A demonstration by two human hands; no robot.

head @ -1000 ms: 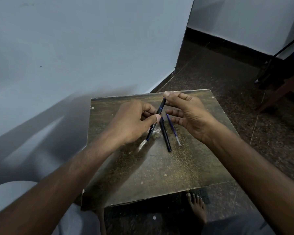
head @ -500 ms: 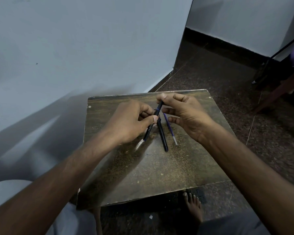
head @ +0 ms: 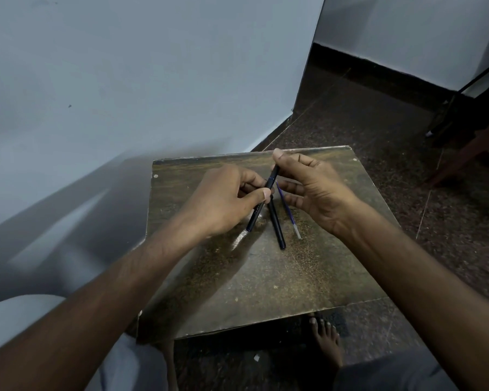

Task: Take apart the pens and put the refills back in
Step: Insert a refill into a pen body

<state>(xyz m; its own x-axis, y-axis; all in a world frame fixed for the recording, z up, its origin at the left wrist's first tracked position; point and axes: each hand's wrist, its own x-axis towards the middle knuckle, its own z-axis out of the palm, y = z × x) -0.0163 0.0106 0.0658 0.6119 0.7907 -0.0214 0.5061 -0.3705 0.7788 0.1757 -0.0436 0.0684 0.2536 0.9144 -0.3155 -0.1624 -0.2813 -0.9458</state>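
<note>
Both hands hold one black pen tilted above the small brown table. My left hand grips its lower barrel between thumb and fingers. My right hand pinches its upper end at the thumb tip. A second black pen barrel lies flat on the table just below the hands. A thin blue refill with a pale tip lies beside it to the right, partly under my right fingers. A small silvery piece lies under the held pen's lower end.
A pale wall runs along the left and behind the table. Dark speckled floor surrounds the table. A bare foot rests under the table's front edge. Dark furniture legs stand at the far right.
The hands and held pen stay in almost the same pose; the view has shifted slightly. The barrel and refill on the table have not moved.
</note>
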